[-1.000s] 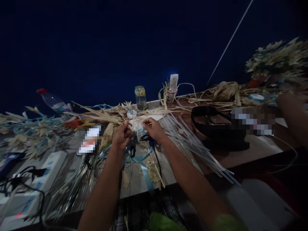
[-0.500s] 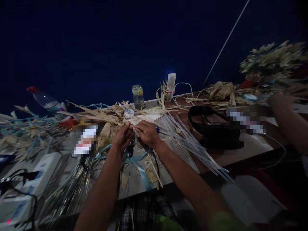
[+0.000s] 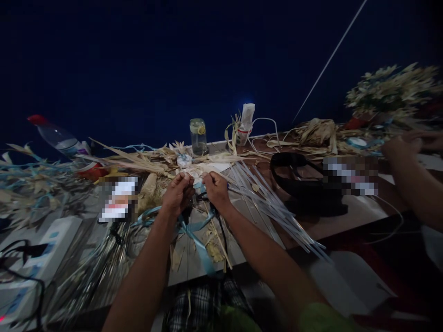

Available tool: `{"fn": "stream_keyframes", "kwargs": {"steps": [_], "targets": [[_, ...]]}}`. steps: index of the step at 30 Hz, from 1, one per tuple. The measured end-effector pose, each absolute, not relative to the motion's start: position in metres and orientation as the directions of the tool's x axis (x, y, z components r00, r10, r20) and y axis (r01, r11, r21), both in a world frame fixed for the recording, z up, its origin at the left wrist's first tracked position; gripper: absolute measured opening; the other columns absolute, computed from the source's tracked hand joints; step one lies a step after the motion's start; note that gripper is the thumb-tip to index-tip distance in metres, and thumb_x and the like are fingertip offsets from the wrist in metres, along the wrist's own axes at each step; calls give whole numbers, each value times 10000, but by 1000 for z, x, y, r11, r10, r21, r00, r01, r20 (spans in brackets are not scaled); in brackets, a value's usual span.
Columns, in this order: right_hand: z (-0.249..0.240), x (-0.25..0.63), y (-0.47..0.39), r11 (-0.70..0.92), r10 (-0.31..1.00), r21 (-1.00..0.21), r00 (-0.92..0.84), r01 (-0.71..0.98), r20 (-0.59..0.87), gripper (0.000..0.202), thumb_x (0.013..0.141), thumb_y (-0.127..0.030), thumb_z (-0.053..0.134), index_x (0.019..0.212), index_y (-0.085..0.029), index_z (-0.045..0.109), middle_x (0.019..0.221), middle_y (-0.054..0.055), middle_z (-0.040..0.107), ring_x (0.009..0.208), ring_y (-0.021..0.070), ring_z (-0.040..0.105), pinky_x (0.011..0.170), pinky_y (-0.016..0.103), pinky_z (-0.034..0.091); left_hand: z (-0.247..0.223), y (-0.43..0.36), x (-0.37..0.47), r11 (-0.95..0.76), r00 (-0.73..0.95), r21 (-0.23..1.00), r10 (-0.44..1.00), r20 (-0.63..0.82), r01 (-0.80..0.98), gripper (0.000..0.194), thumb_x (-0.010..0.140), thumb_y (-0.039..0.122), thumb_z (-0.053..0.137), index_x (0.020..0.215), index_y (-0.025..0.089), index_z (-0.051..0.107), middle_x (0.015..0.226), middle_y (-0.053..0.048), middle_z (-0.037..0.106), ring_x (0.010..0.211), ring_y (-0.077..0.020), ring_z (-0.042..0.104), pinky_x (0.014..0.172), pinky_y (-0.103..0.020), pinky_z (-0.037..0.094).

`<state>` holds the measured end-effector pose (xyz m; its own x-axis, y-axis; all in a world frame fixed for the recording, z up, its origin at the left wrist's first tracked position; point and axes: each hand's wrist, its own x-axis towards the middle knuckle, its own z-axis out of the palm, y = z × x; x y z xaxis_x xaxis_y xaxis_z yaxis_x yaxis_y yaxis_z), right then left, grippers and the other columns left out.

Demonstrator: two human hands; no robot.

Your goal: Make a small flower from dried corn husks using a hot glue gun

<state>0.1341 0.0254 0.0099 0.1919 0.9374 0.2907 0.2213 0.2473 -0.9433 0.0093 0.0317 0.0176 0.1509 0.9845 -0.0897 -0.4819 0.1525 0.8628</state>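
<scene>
Both of my hands are raised over the middle of the cluttered table. My left hand [image 3: 178,192] is closed, thumb pressed to the fingers; whatever it pinches is too small to name. A short gap away, my right hand [image 3: 216,188] is pinched the same way, and its contents cannot be made out either. Pale dried husk strips [image 3: 145,162] lie just beyond them, beside a small white roll [image 3: 184,160]. Light-blue ribbon [image 3: 199,244] trails over the table below my wrists.
A glass jar [image 3: 198,137] and a paper cup [image 3: 243,136] stand at the back. Clear plastic sticks [image 3: 277,207] lie right, near a black headband [image 3: 290,173]. At left are a power strip [image 3: 58,249] and a tilted bottle [image 3: 62,140]. A co-worker's hand [image 3: 403,147] is far right.
My hands were nearly touching and have drawn apart, the right one moving slightly to the right. The camera view has shifted a little.
</scene>
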Motion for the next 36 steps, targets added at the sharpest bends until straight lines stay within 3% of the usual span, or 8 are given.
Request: {"fn": "stream_keyframes", "kwargs": {"steps": [6, 14, 19, 23, 26, 30, 33, 36], "targets": [[5, 129, 29, 113, 975, -994, 193, -1, 111, 388, 757, -438, 438, 472, -174, 451, 421, -40, 388, 424, 74, 363, 464, 217, 298, 18, 31, 12, 71, 170, 842, 985, 25, -534, 177, 711, 255, 618, 729, 162, 469, 830, -10, 618, 351, 17, 261, 362, -155, 242], [1, 120, 29, -10, 999, -977, 33, -215, -18, 417, 724, -477, 468, 442, -175, 419, 360, -56, 345, 341, 54, 321, 391, 211, 235, 16, 34, 11, 40, 144, 839, 988, 47, -543, 180, 705, 252, 621, 725, 159, 469, 678, 7, 583, 348, 7, 266, 369, -157, 238], [5, 117, 25, -76, 997, -975, -15, -208, -74, 428, 707, -501, 490, 441, -172, 424, 359, -56, 347, 339, 52, 328, 385, 205, 232, 9, 35, 14, 58, 115, 867, 993, 0, -495, 207, 678, 278, 643, 718, 167, 474, 595, 45, 515, 353, -5, 303, 359, -151, 239], [0, 116, 24, -38, 997, -997, -71, -61, -33, 460, 725, -542, 465, 453, -171, 456, 358, -45, 367, 354, 61, 337, 397, 210, 246, 5, 35, 16, 26, 38, 893, 999, -10, -449, 201, 676, 281, 643, 701, 173, 477, 539, 59, 468, 393, -27, 382, 382, -145, 284], [-1, 119, 25, 22, 1000, -1000, 9, -6, 22, 498, 762, -565, 396, 456, -175, 446, 383, -32, 385, 385, 74, 368, 427, 217, 285, 8, 35, 16, 28, -27, 898, 999, -44, -439, 201, 682, 289, 636, 679, 175, 470, 519, 56, 463, 396, -36, 402, 386, -151, 306], [5, 128, 25, 216, 967, -967, 110, 134, 231, 401, 807, -475, 389, 601, -164, 536, 529, -11, 468, 503, 94, 428, 521, 221, 357, 12, 36, 14, 63, -55, 859, 993, -106, -509, 221, 660, 266, 653, 679, 182, 449, 553, 61, 488, 398, -34, 406, 391, -157, 328], [9, 133, 22, 464, 879, -831, -40, 308, 476, 223, 796, -283, 452, 913, -165, 601, 776, 29, 522, 692, 120, 482, 675, 239, 405, 10, 38, 12, 81, -44, 816, 991, -129, -573, 230, 644, 231, 665, 686, 177, 446, 562, 63, 499, 391, -26, 396, 383, -151, 317], [8, 134, 20, 628, 775, -648, -264, 431, 575, 368, 764, -117, 412, 1082, -204, 577, 930, 62, 452, 814, 135, 467, 748, 255, 399, 5, 42, 9, 138, 3, 753, 984, -177, -643, 206, 641, 170, 656, 689, 165, 457, 529, 67, 484, 391, -23, 405, 393, -139, 329]]}}
